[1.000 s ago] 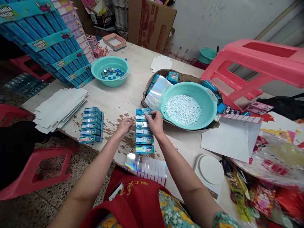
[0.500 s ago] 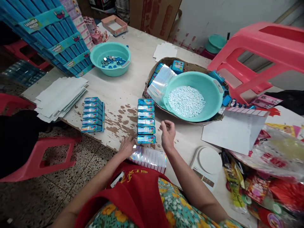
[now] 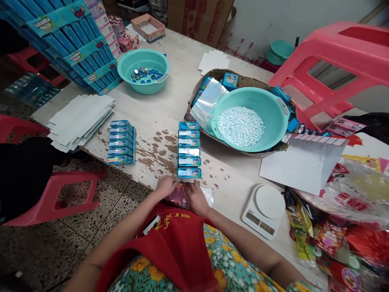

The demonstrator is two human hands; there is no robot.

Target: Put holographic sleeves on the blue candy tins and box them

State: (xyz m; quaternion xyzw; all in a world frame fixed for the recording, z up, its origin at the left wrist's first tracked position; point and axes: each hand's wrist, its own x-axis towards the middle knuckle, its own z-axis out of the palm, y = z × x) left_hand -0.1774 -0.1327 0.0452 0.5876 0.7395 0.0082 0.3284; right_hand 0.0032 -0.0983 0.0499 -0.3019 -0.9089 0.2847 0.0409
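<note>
Left hand (image 3: 166, 187) and right hand (image 3: 196, 198), fingers curled, touch the shiny sheet (image 3: 177, 197), whether pinching it I cannot tell, its long axis running sideways along the near edge of the table (image 3: 148, 111), crosswise to the row of blue boxes (image 3: 189, 151).

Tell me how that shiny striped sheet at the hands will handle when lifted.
The shiny sheet is probably floppy, since it looks thin and flat. It should be light, with little visible thickness. Its glossy face may slip a little under the right hand, which partly covers it.
</note>
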